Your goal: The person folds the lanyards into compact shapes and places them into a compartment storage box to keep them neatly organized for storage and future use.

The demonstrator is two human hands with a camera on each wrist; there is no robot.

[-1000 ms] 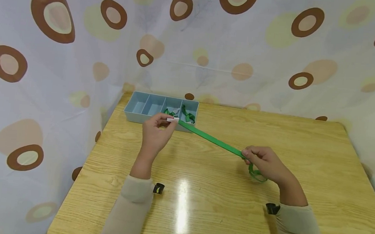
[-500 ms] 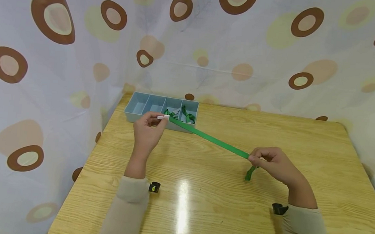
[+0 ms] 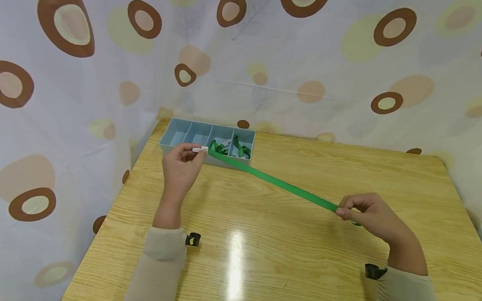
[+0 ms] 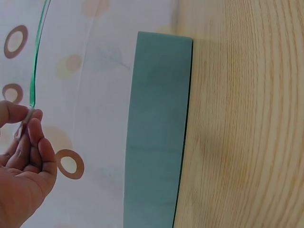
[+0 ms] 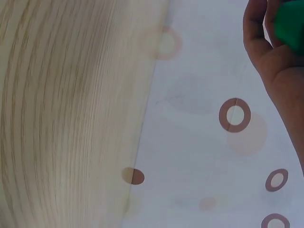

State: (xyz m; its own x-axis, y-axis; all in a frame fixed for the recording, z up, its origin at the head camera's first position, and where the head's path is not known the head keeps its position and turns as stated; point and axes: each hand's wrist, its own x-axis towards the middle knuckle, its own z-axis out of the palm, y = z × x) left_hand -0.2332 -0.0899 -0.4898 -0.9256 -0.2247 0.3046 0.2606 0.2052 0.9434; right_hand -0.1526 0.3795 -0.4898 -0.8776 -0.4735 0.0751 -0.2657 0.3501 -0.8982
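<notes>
A green ribbon [image 3: 278,182] with a white end piece [image 3: 200,150] stretches in a straight slant between both hands, above the table. My left hand [image 3: 181,169] pinches the white end piece between thumb and fingers, in front of the blue divided box [image 3: 174,152]. On the right, my right hand [image 3: 371,217] pinches the ribbon further along, and a bit of green shows below that hand. The left wrist view has the left hand [image 4: 26,159] with the ribbon [image 4: 35,61] running up from its fingertips. Only part of the right hand [image 5: 280,66] appears in the right wrist view.
The box at the back left has a row of compartments. Green ribbons [image 3: 241,148] with white pieces lie in its two right-hand ones. A wooden table [image 3: 284,253] bears everything, and a patterned curtain [image 3: 336,73] hangs behind and to the left.
My left hand has moved left and my right hand has moved right, so the hands are further apart. More ribbon spans between them, and the loose part hanging from the right hand has shrunk.
</notes>
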